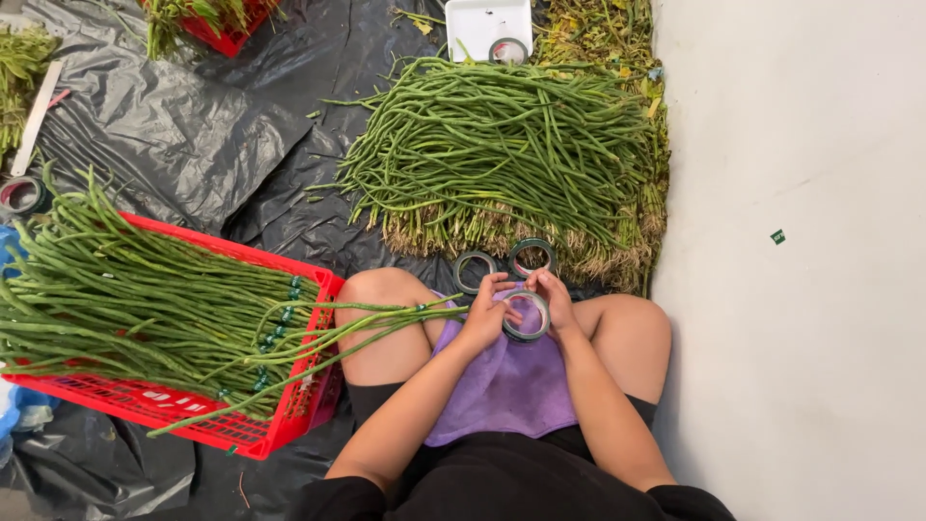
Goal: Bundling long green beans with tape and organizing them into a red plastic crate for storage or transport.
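Seated on the floor, bare knees apart, lower centre of the frame. Left hand (485, 314) and right hand (553, 301) both closed around a round roll of green tape (527, 317) with a pale inner core, held upright over a soft purple cloth (506, 386) draped across the lap. Left fingers curled on the roll's left rim, right fingers hooked over its top right edge.

Just above the hands, two more dark green tape rings (475, 270) lying flat, side by side, touching the cut ends of a big loose heap of long thin green beans (502, 154), upper centre, stems fanned toward the knees, dry yellowish straw beneath.

Left of frame: red plastic lattice crate (280, 425) piled with bundled long green beans (135, 299), smooth and slender, tied with green bands, tips spilling over the crate's right rim to the left knee.

Underneath all: crinkled glossy black plastic sheet (193, 135). Top centre: white square plastic tray (487, 19) with another tape ring on it. Right side: plain pale matte floor (801, 289).
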